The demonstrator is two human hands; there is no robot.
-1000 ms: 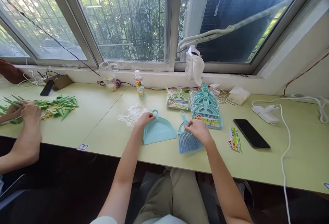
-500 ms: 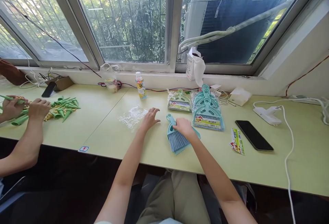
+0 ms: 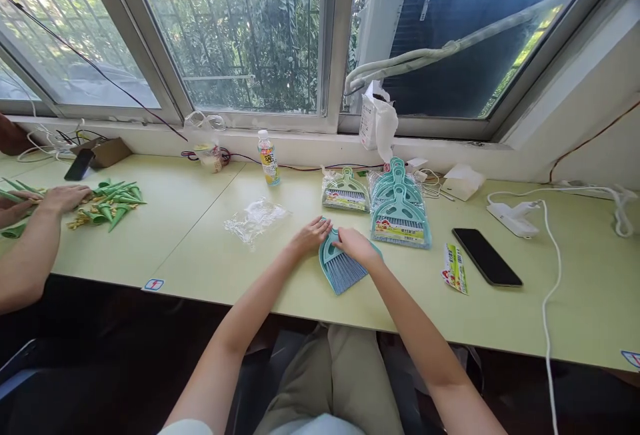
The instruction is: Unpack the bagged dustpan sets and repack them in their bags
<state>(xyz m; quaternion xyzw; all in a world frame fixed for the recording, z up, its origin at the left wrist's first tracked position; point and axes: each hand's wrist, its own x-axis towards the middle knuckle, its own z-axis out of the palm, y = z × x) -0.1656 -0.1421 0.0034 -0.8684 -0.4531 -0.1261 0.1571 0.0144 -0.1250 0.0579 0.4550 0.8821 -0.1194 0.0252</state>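
Brush, teal with grey-blue bristles, sits toward the front edge of the desk, bristles angled at that edge, handle end toward the back. Dustpan looks to be underneath, just a strip of rim past the right wrist; rest hidden. Hands close together on the pair: right hand clamped over the brush's upper right side, left hand at the handle end, fingers over it; cannot tell whether they're closed on brush, dustpan or both. Main risk: brush seating crooked or popping loose from the pan, if the left fingers press while the handles are out of line; that hand hides the check. Right hand bearing on one side only could twist the brush, leaving bristles poking past the rim. A push toward the front edge could slide the pan over it. A push toward the back could bump the stack of wrapped teal sets and topple it. Right forearm swinging toward the desk's right end could drag the label cards or nudge the phone. Crumpled clear plastic, left of the hands, might catch on the left wrist and come along.
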